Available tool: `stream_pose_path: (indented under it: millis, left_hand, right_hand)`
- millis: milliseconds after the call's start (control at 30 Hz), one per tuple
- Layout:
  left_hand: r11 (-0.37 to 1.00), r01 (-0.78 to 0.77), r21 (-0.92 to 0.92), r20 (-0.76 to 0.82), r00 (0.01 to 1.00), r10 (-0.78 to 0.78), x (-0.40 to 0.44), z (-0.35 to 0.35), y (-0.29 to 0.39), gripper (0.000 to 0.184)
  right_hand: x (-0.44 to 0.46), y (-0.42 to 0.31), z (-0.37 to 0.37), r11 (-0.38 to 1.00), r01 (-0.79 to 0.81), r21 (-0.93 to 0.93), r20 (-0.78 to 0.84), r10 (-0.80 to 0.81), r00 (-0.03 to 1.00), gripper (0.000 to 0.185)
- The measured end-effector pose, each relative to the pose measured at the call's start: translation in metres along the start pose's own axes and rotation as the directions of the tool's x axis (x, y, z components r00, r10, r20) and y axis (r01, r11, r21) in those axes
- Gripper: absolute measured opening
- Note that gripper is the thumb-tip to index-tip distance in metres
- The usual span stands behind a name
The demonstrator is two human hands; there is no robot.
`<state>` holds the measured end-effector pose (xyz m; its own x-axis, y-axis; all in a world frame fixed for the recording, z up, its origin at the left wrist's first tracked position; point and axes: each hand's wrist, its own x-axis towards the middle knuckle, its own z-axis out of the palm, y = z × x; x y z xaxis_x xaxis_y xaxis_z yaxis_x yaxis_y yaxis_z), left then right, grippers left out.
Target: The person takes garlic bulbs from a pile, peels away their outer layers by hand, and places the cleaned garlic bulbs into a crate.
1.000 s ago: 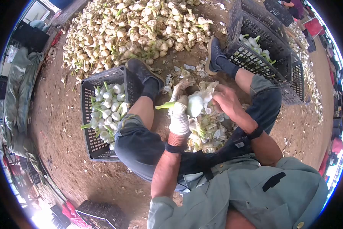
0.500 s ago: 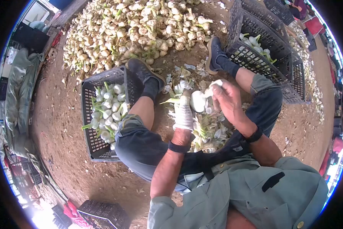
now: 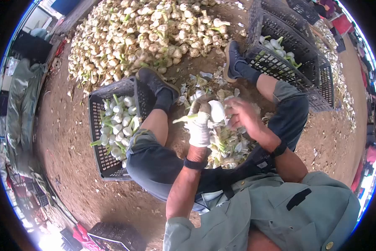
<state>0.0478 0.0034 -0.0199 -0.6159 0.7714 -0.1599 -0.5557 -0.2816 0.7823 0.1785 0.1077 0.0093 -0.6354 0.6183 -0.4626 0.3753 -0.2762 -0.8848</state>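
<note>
My left hand (image 3: 199, 123), in a white glove with dirty fingertips, is closed on a white garlic bulb (image 3: 216, 111) whose green stem points left. My right hand (image 3: 243, 116) is bare and slightly blurred, just right of the bulb, with its fingers apart and nothing visible in them. Under both hands lies a heap of peeled skins and leaves (image 3: 230, 146) between my legs. Clean white bulbs with green stems (image 3: 117, 121) fill much of a black crate (image 3: 95, 157) beside my left leg.
A big pile of unpeeled garlic (image 3: 137, 35) lies ahead. Black crates (image 3: 275, 65) stand at the front right, one holding several white bulbs (image 3: 278, 47). Another dark crate (image 3: 112, 235) sits at the bottom left. Part of a person (image 3: 327, 6) shows at the top right.
My right hand has pulled skin off the bulb, let it go and come back beside the bulb with its fingers spread. The bulb looks whiter and has turned slightly in my left hand.
</note>
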Motion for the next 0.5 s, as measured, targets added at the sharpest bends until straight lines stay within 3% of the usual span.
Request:
stream_pose_path:
  millis: [33,67,100,133,167,300,367,433,500]
  left_hand:
    - [0.993,0.054,0.105,-0.028,0.998,-0.051,-0.002,0.005,0.001,0.035]
    - [0.955,-0.084,0.285,0.020,0.996,0.081,-0.003,0.005,-0.009,0.039]
    - [0.869,-0.227,0.440,0.092,0.974,0.208,-0.002,0.003,-0.023,0.043]
    - [0.629,-0.372,0.683,0.236,0.927,0.292,0.002,0.002,-0.021,0.063]
    - [0.569,-0.371,0.734,0.226,0.923,0.310,-0.005,0.007,-0.023,0.070]
    - [0.700,-0.319,0.638,0.221,0.948,0.231,-0.002,-0.003,-0.032,0.070]
    - [0.912,-0.082,0.401,0.123,0.992,0.035,-0.002,0.005,-0.021,0.066]
    - [0.937,-0.075,0.341,0.083,0.995,0.050,-0.001,0.008,-0.018,0.055]
    - [0.967,0.060,0.248,0.051,0.996,-0.075,-0.001,0.000,-0.014,0.043]
  right_hand:
    - [-0.004,-0.004,0.006,0.956,-0.151,0.253,0.055,0.141,0.988,0.049]
    - [-0.006,-0.004,0.008,0.951,-0.154,0.267,0.146,0.119,0.982,0.052]
    - [-0.006,0.000,0.009,0.947,-0.157,0.279,0.233,0.092,0.968,0.055]
    - [-0.001,0.011,0.008,0.882,-0.176,0.437,0.269,0.058,0.961,0.049]
    - [0.008,0.016,0.006,0.826,-0.158,0.541,0.195,0.059,0.979,0.046]
    - [0.027,0.001,-0.039,0.857,-0.058,0.512,0.145,-0.019,0.989,0.049]
    - [0.026,-0.022,-0.057,0.818,-0.051,0.573,0.198,-0.078,0.977,0.053]
    - [0.049,-0.035,-0.097,0.744,0.059,0.666,0.044,-0.118,0.992,0.053]
    - [0.062,-0.079,-0.118,0.454,0.362,0.814,-0.313,-0.182,0.932,0.048]
